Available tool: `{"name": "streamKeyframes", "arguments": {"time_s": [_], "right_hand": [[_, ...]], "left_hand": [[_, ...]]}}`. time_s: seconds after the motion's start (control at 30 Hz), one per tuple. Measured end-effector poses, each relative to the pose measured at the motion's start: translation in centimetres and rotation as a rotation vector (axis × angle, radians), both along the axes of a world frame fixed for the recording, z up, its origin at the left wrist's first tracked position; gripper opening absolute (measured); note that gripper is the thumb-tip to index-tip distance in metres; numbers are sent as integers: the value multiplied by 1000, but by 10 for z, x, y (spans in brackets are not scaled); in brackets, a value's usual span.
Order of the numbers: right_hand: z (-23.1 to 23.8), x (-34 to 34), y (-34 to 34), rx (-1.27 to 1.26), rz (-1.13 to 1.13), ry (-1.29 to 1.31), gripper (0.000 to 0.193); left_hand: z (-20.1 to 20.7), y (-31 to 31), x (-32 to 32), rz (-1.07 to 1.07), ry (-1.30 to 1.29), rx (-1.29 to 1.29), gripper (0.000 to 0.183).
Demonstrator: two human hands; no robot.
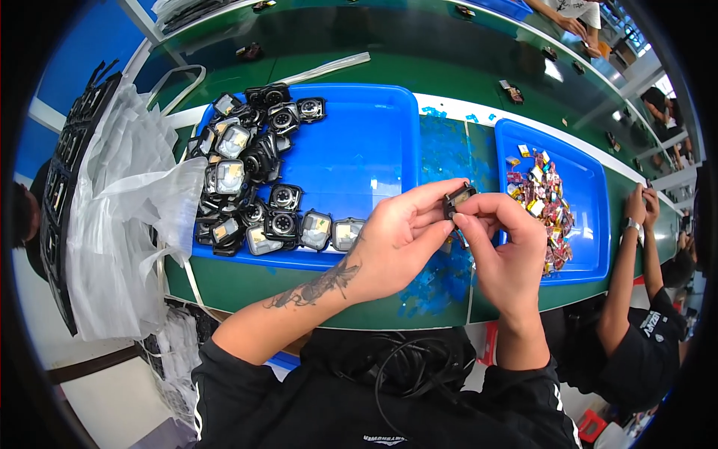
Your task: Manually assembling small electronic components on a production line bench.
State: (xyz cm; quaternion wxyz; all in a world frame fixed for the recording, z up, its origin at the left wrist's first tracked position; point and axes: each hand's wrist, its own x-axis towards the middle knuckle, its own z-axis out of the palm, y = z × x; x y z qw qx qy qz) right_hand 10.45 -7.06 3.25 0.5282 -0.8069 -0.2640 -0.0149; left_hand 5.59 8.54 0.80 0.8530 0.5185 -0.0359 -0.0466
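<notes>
My left hand (400, 243) and my right hand (508, 251) meet in front of me, between two blue trays. Both are closed on a small black smartwatch case (458, 196), the left thumb and fingers at its left side, the right fingers and thumb at its right. A lighter inner part shows in its upper face; the fingers cover much of the rest. Left of my hands, the larger blue tray (374, 142) bears many similar watch cases (283, 196), piled on its left side. In the smaller blue tray (591, 217) at right lies a heap of small batteries and circuit parts (542, 202).
Blue film scraps (437, 277) litter the green bench (359, 318) under my hands. White foam sheeting (123, 194) and a black rack (63, 202) stand at far left. Beyond runs a green conveyor (419, 52) with scattered parts. A co-worker's arms (624, 262) are at right.
</notes>
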Motion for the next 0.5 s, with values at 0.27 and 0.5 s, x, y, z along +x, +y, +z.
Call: {"name": "streamKeyframes", "arguments": {"time_s": [0.27,0.5], "right_hand": [[0,6,-3,-52,14,-23,9],[10,6,-4,-184,-92,-33,35]], "left_hand": [[-1,-5,-4,33,-48,163,45],[0,2,-2,-25,1,273,44]]}}
